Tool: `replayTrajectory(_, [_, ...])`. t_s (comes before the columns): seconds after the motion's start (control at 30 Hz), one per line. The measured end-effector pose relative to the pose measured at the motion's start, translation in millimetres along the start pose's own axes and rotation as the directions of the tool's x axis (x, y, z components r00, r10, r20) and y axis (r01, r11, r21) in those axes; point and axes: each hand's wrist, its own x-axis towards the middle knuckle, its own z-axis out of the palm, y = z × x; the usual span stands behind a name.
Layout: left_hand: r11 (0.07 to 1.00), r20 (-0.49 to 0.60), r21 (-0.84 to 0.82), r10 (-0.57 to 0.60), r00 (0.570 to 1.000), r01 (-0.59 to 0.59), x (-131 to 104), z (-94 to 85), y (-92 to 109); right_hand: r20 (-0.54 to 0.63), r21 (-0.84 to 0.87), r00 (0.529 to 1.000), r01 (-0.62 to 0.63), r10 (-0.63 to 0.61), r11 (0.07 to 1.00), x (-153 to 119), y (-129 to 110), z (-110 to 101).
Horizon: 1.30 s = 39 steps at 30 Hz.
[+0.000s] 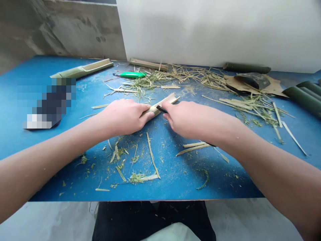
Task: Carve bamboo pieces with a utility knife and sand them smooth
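Near the middle of the table lies a pale split length of bamboo [171, 98], hollow side up, slanting away to the right. My left hand [127, 115] is closed on its near end, fingers and thumb pinching the edges. In my closed right hand [184, 117] is a narrow, dark knife-like tool [161, 109]. Its tip rests at the bamboo, close to my left thumb; most of the tool is hidden by the hand. Bamboo strips [195, 146] lie under my right wrist.
The blue table [173, 180] carries scattered shavings. A green utility knife [132, 74], a half-split bamboo piece [96, 66] and a heap of slivers [190, 74] lie farther back. Green bamboo tubes [304, 98] are at right. A pixelated dark object [54, 100] is at left. A white panel [215, 33] stands behind.
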Motion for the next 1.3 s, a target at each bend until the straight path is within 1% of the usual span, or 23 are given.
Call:
replayTrajectory(0.1, [0.999,-0.003,0.03,0.016,1.0,-0.016,-0.1,-1.0,1.1,-0.009,-0.021,1.0,0.014,-0.014,1.0,2.0,2.4,1.3])
replayTrajectory(0.33, [0.994,0.028,0.02,0.108,0.994,-0.109,3.8,-2.5,-3.4,-0.022,0.026,1.0,0.007,-0.006,1.0,3.1,4.0,8.4])
replayTrajectory(0.47, [0.993,0.018,0.044,0.106,0.994,-0.107,4.2,-0.6,-2.3,-0.023,0.043,1.0,-0.002,0.003,0.999,3.9,2.4,10.8])
replayTrajectory(0.6, [0.995,0.017,0.029,0.098,0.995,-0.098,5.6,2.4,-2.6,-0.091,0.062,0.996,0.023,-0.017,0.998,5.2,2.4,19.1])
replayTrajectory(0.73, [0.993,0.021,0.015,0.12,0.993,-0.12,7.6,2.4,-6.8,-0.154,0.09,0.987,0.065,-0.05,0.994,8.5,9.2,29.2])
replayTrajectory(0.8, [0.992,0.023,-0.002,0.125,0.992,-0.125,7.7,1.2,-8.7,-0.174,0.154,0.982,0.105,-0.078,0.983,11.6,15.0,33.3])
replayTrajectory(0.87, [0.993,0.028,-0.034,0.115,0.993,-0.114,7.5,0.1,-10.0,-0.179,0.262,0.978,0.15,-0.105,0.953,14.7,20.9,35.2])
replayTrajectory(0.93, [0.994,0.033,-0.055,0.098,0.995,-0.096,7.4,-0.4,-11.0,-0.206,0.354,0.974,0.16,-0.09,0.921,16.4,26.2,31.8])
replayTrajectory(0.97, [0.994,0.038,-0.06,0.092,0.995,-0.089,7.4,-0.4,-11.3,-0.251,0.382,0.967,0.142,-0.046,0.913,16.3,28.7,27.3])
replayTrajectory(1.0, [0.994,0.041,-0.062,0.088,0.995,-0.085,7.3,-0.4,-11.6,-0.325,0.403,0.945,0.115,0.024,0.908,15.5,31.4,20.9])
replayTrajectory(1.03, [0.995,0.043,-0.062,0.084,0.995,-0.082,7.1,-0.3,-11.7,-0.418,0.428,0.902,0.091,0.107,0.899,14.1,34.3,13.0])
replayTrajectory(1.07, [0.995,0.042,-0.06,0.079,0.996,-0.076,6.8,-0.2,-11.7,-0.509,0.461,0.839,0.078,0.191,0.884,12.3,37.5,4.3])
replayTrajectory(1.1, [0.996,0.039,-0.056,0.072,0.997,-0.069,6.4,-0.2,-11.5,-0.574,0.498,0.778,0.083,0.257,0.863,10.2,41.2,-4.2])
replayTrajectory(1.13, [0.997,0.032,-0.051,0.062,0.998,-0.06,5.9,-0.2,-11.2,-0.593,0.529,0.751,0.093,0.289,0.844,8.3,45.3,-11.8])
replayTrajectory(1.17, [0.998,0.025,-0.045,0.051,0.998,-0.05,5.3,-0.2,-10.7,-0.579,0.545,0.763,0.098,0.289,0.833,6.9,49.9,-17.6])
replayTrajectory(1.2, [0.998,0.018,-0.04,0.039,0.999,-0.039,4.6,-0.3,-10.1,-0.53,0.541,0.807,0.087,0.259,0.837,6.3,55.2,-21.2])
replayTrajectory(1.23, [0.999,0.014,-0.037,0.033,0.999,-0.032,3.9,-0.3,-9.5,-0.454,0.507,0.866,0.059,0.208,0.86,6.8,61.4,-22.6])
replayTrajectory(1.27, [0.999,0.012,-0.036,0.03,0.999,-0.03,3.1,-0.4,-8.8,-0.367,0.442,0.917,0.022,0.159,0.897,8.5,68.4,-22.1])
replayTrajectory(1.3, [0.999,0.009,-0.034,0.029,1.0,-0.028,2.3,-0.5,-7.9,-0.287,0.359,0.949,-0.02,0.131,0.933,11.2,76.4,-20.4])
